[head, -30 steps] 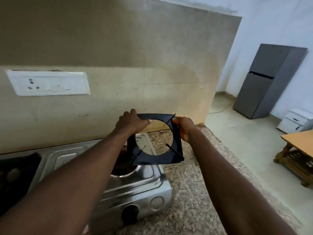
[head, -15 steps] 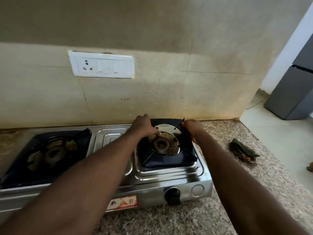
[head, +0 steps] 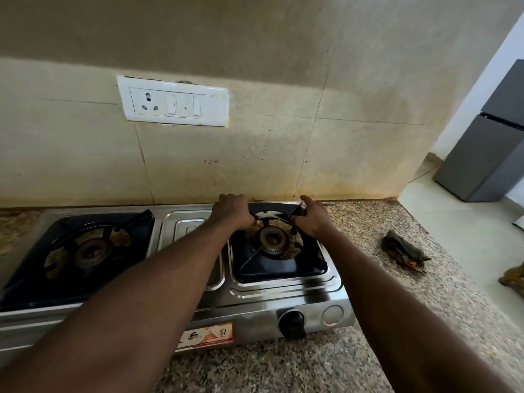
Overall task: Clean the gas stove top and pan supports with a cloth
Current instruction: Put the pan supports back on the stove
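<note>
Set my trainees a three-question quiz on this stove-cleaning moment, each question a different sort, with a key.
1. True or false: the left hand and the right hand both grip the right pan support.
2. Where is the cloth? A in the left hand; B on the counter, right of the stove; C over the left burner.
3. Fill in: the black knob sits on the stove's ____ face.
Key: 1 true; 2 B; 3 front.

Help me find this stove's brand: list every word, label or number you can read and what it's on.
Sticker on the stove front: printed logos, too blurred to read.
Switchboard on the wall: no text legible.
No other lettering shows.
</note>
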